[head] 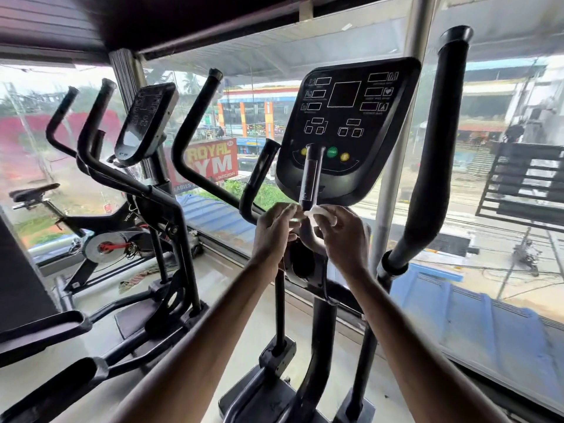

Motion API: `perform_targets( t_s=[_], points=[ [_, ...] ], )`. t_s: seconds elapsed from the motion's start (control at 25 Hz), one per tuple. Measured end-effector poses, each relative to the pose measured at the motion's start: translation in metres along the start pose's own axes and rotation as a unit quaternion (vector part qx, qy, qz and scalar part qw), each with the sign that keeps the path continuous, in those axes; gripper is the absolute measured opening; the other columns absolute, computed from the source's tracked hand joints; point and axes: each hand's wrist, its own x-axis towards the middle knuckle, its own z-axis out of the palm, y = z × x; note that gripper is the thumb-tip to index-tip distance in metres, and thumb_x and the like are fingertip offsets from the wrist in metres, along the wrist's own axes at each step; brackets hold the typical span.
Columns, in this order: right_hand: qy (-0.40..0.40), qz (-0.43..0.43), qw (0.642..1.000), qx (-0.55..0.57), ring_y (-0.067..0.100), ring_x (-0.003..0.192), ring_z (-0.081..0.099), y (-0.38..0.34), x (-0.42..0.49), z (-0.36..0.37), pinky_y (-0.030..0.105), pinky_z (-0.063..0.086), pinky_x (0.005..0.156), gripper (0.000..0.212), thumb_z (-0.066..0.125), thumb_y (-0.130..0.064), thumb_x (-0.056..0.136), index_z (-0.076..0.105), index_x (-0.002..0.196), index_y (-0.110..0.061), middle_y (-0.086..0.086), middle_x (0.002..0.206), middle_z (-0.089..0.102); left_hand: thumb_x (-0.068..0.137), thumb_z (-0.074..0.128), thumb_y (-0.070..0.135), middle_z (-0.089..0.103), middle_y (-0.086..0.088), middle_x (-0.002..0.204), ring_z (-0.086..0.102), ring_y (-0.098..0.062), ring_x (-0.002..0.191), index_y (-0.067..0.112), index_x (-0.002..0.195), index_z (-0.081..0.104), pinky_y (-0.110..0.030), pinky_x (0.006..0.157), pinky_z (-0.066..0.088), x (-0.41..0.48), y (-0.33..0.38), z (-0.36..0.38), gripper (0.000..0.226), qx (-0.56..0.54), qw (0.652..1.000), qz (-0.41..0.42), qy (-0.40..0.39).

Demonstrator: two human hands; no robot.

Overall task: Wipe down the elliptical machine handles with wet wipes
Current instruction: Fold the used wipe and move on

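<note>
Your left hand (276, 227) and right hand (341, 236) meet just below the console (348, 123), at its 6 o'clock; both have curled fingers and pinch a bunched white wipe (319, 212) between them, the right hand holding most of it, the left fingertips at its left end. The wipe touches the foot of the short upright grip (311, 178) that rises in front of the console (a glossy band shows on its lower part); a second short grip (259, 175) stands at the hands' 11 o'clock. The long handle (433, 141) sweeps up at 2 o'clock, untouched; another long handle (195, 123) rises at 10 o'clock. A second elliptical (146, 123) and a bike (103, 247) stand at 9 o'clock, by the window (488, 209).
</note>
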Motion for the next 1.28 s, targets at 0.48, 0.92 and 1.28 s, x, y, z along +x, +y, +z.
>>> perform_targets(
  t_s=[0.48,0.92,1.28],
  points=[
    [0.052,-0.228,0.963,-0.134,0.016,0.099,0.067,0.024,0.036,0.048,0.030,0.057,0.085,0.014,0.072,-0.007,0.092,0.078,0.104,-0.010,0.001,0.109,0.070,0.097,0.065,0.017,0.079,-0.005,0.098,0.075,-0.019,0.093,0.021,0.099,0.075,-0.033,0.089,0.058,0.082,-0.054,-0.002,0.011,-0.044,0.997,-0.026,-0.056],
    [0.016,-0.269,0.932,-0.244,0.024,0.090,0.068,0.018,0.051,0.047,0.037,0.060,0.076,0.026,0.061,-0.026,0.103,0.081,0.105,-0.010,0.003,0.109,0.069,0.100,0.057,0.001,0.077,-0.004,0.093,0.073,-0.011,0.082,0.010,0.104,0.074,-0.018,0.072,0.055,0.089,-0.064,-0.005,0.020,-0.153,0.979,-0.066,-0.121],
    [-0.004,-0.292,0.919,-0.264,0.022,0.089,0.069,0.020,0.071,0.039,0.032,0.059,0.076,0.013,0.074,-0.015,0.096,0.081,0.106,-0.010,0.004,0.106,0.070,0.098,0.052,-0.003,0.077,-0.006,0.092,0.072,-0.009,0.083,0.008,0.098,0.076,-0.016,0.074,0.053,0.091,-0.063,0.001,0.026,-0.171,0.978,-0.070,-0.093]
  ],
)
